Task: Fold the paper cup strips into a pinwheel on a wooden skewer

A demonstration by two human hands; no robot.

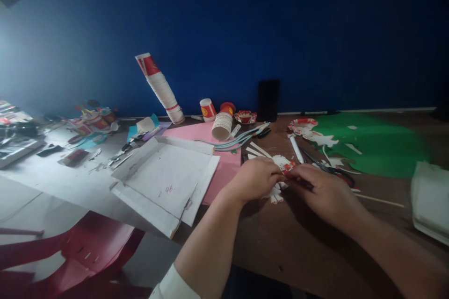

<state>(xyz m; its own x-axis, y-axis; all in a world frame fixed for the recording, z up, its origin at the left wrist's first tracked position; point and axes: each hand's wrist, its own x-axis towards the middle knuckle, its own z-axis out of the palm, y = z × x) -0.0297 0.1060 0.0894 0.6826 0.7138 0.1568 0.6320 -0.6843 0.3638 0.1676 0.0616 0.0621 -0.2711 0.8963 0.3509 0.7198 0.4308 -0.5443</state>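
Pinching the cut paper piece [288, 167] between them over the tabletop [277, 252], the left hand [259, 177] and right hand [319, 189] could tear its thin flaps [277, 198] by pulling unevenly, or knock the scissors [347, 178] close by.

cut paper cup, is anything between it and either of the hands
Nothing visible: the left hand and right hand both have fingers on the cut paper cup. The scissors lie beyond the right hand, not between.

The brown tabletop [266, 252] carries pink paper [226, 170], green paper [379, 145] and a thin stick [380, 200].
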